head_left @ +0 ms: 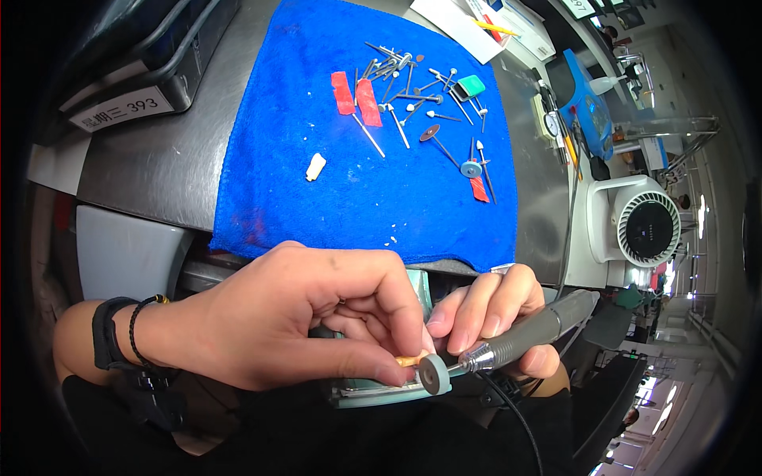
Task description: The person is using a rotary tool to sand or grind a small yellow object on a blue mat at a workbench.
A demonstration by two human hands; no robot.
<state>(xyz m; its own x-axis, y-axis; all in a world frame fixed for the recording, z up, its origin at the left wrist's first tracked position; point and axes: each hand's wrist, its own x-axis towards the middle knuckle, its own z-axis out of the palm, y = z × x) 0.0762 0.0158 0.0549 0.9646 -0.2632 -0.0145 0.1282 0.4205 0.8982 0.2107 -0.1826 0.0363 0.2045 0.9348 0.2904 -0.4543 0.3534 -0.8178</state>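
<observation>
Between the thumb and fingers of my left hand (317, 317) is a small gold-coloured piece (409, 361), mostly covered by the fingertips, so its kind cannot be made out. My right hand (492, 313) is wrapped round a grey rotary handpiece (532, 329). A pale green grinding wheel (434, 374) on the handpiece's shank sits right beside the gold piece; whether they touch I cannot tell. Below both hands lies a pale green, glassy-looking tray (389, 394), partly hidden by them.
A blue towel (278, 159) covers the metal bench, bearing several burs and mounted points (413, 99), red tape strips (367, 103) and a cream-coloured scrap (315, 166). Dark bins (159, 71) stand at the left, a white fan (647, 226) at the right. A black cord (520, 416) hangs below the handpiece.
</observation>
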